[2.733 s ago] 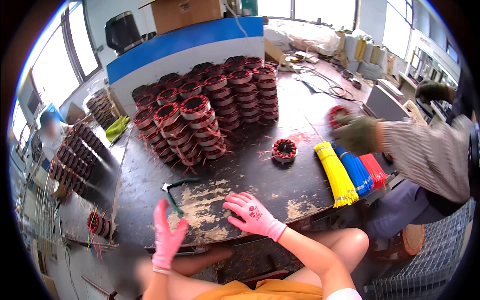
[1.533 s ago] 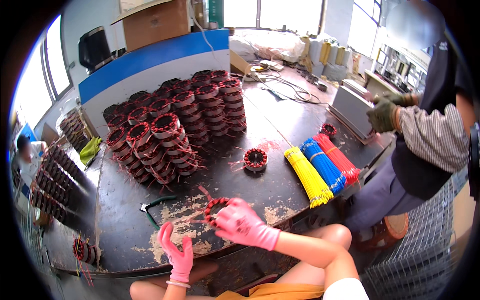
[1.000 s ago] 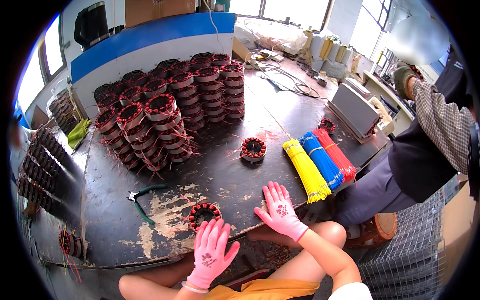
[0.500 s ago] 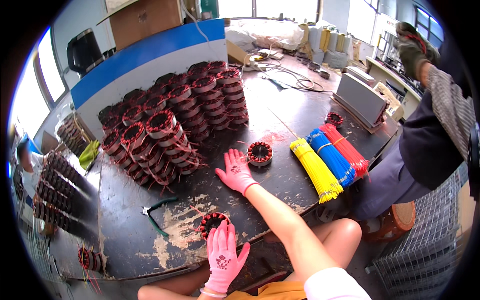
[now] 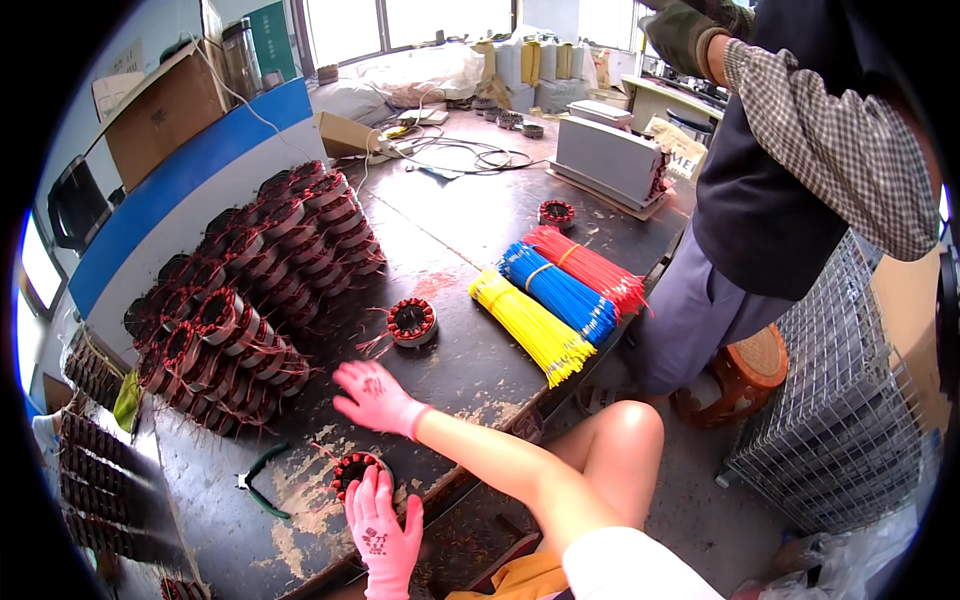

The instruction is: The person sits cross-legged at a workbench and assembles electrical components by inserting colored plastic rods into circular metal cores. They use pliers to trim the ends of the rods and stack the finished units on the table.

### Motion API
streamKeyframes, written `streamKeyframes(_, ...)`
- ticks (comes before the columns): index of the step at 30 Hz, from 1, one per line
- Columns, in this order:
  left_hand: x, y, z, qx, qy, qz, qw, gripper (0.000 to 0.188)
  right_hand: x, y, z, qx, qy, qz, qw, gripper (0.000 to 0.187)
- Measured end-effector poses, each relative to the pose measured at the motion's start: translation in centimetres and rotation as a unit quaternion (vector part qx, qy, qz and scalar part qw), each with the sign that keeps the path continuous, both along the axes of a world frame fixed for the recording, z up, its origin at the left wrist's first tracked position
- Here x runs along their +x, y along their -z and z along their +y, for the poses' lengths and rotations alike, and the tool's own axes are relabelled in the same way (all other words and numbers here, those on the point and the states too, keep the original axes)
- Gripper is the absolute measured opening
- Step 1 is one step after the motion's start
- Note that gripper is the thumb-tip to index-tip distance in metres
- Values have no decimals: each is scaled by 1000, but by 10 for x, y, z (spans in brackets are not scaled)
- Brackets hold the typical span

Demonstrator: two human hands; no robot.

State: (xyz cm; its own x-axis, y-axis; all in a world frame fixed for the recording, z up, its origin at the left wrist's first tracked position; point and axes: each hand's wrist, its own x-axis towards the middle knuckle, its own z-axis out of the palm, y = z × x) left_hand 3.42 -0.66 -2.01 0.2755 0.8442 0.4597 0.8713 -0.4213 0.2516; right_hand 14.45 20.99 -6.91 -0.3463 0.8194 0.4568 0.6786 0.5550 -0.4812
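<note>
A small ring-shaped motor stator [image 5: 354, 468] with dark red windings lies near the table's front edge. The fingertips of my left hand [image 5: 380, 530] rest on its near rim, thumb spread away. My right hand [image 5: 375, 395] hovers or lies just beyond it with fingers stretched and nothing in them; whether it touches the tabletop I cannot tell. Both hands wear pink gloves. Farther off sits a second stator [image 5: 412, 321], its thin red leads trailing toward my right hand. Green-handled cutting pliers [image 5: 262, 485] lie open to the left of the near stator.
Stacked stators [image 5: 270, 280] fill the table's left side before a blue-and-white panel [image 5: 190, 180]. Yellow [image 5: 530, 325], blue [image 5: 560, 290] and red wire bundles [image 5: 590, 268] lie to the right, near another stator [image 5: 556, 213]. A co-worker [image 5: 770, 180] stands beside a wire cage [image 5: 830, 400].
The view has swung right. My right hand has drawn back from beside the far stator toward the near one. My left hand stays on the near stator.
</note>
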Motion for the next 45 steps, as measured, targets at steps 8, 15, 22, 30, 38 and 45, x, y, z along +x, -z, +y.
streamKeyframes(8, -30, 2, -16, 0, 21, -208, 978, 16, 195, -88, -151, -71, 308, 51, 948, 36)
streamKeyframes(15, -28, 5, -4, -51, 67, -272, 958, 28, 268, -39, -163, -312, 323, 393, 802, 52)
streamKeyframes(22, -29, -5, -12, -45, 51, -229, 971, 16, 270, -18, -155, -308, 250, 511, 763, 48)
streamKeyframes(30, -15, -9, -10, 27, 57, -122, 991, 34, 290, -17, -182, -287, 267, 460, 797, 49)
streamKeyframes(38, -23, -18, -9, -8, 78, -18, 997, 43, 240, -110, -226, -283, 155, 524, 788, 62)
streamKeyframes(45, -53, -72, -31, 25, 92, -43, 994, 49, 139, -127, -220, -204, -90, 243, 944, 11)
